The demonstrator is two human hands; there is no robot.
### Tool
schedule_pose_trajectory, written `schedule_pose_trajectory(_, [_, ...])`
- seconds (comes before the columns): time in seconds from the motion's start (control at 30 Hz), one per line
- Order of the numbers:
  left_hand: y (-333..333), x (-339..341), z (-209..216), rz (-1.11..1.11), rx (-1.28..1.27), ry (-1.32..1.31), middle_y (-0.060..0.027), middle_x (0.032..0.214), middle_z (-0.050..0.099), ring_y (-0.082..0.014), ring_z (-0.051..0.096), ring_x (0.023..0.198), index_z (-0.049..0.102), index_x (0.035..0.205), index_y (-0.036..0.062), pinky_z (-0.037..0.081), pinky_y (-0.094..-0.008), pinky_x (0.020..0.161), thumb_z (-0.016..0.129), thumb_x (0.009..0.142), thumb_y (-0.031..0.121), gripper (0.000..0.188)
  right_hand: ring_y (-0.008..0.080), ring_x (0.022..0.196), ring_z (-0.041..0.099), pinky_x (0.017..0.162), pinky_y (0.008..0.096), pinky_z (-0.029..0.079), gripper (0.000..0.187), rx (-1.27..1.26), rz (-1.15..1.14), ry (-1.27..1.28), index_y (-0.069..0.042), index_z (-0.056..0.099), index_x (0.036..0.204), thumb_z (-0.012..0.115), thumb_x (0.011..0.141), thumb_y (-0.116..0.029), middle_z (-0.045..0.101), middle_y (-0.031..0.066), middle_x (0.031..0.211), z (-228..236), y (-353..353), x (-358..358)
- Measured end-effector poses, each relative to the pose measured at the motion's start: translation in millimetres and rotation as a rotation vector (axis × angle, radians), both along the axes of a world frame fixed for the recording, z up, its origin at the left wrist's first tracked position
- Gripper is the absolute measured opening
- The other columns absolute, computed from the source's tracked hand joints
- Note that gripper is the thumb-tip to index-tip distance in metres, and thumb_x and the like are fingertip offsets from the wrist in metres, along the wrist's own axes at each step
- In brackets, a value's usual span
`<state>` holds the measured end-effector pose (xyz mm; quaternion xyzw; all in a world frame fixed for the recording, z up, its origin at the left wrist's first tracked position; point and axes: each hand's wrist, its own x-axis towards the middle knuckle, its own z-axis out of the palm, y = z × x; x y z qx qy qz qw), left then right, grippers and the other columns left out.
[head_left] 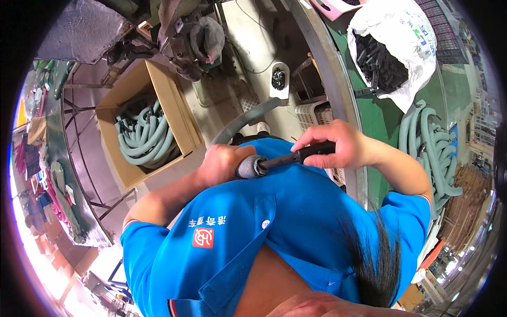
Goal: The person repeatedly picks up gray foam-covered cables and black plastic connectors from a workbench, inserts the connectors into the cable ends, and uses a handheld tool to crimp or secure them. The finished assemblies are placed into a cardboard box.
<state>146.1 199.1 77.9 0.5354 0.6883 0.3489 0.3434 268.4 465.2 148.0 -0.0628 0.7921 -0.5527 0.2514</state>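
My left hand (224, 162) is closed around a grey foam-covered tube (245, 119), close to its end. That end (252, 167) faces my right hand, and the rest of the tube curves away to the far right. My right hand (338, 145) grips a slim black tool with a thick handle (317, 152). Its narrower shaft (282, 160) reaches the tube's end opening; how far it goes in is hidden. Both hands are in front of my blue shirt.
A cardboard box (179, 111) of curved grey tubes stands at left. On the green table at right lie a white bag (422, 58) of black plastic pieces and more grey tubes (433, 148). Ahead are a machine (182, 47) and a white scoop-shaped container (285, 92) holding something black.
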Motion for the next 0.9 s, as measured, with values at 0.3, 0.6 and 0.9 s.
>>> schedule_pose_trajectory(0.3, [-0.6,2.1,-3.3,-0.016,0.019,-0.040,-0.0115,0.073,0.062,-0.0315,0.062,0.068,0.058,0.088,0.0105,0.048,-0.0411,0.059,0.071,0.067,0.024,0.029,0.0257,0.068,0.066,0.059,0.0311,0.051,0.036,-0.053,-0.073,0.161,-0.003,0.057,0.112,0.071,0.082,-0.017,0.067,0.0110,0.084,-6.3,-10.4,12.8])
schedule_pose_trajectory(0.6, [2.7,7.5,-2.7,-0.036,0.062,0.015,-0.0130,0.071,0.061,-0.0324,0.062,0.069,0.057,0.090,0.0095,0.048,-0.0420,0.059,0.068,0.069,0.022,0.027,0.0273,0.056,0.061,0.050,0.0328,0.045,0.028,0.085,0.093,-0.004,-0.005,0.050,0.099,0.068,0.084,-0.021,0.061,0.0112,0.067,5.0,-3.9,9.9])
schedule_pose_trajectory(0.9, [-3.5,6.9,-4.8,0.014,0.006,-0.059,-0.0148,0.072,0.062,-0.0335,0.062,0.070,0.058,0.090,0.0101,0.048,-0.0426,0.061,0.070,0.068,0.024,0.029,0.0213,0.060,0.062,0.053,0.0299,0.044,0.025,0.020,-0.004,-0.025,-0.004,0.052,0.093,0.070,0.082,-0.019,0.060,0.0097,0.068,1.6,-17.6,0.1])
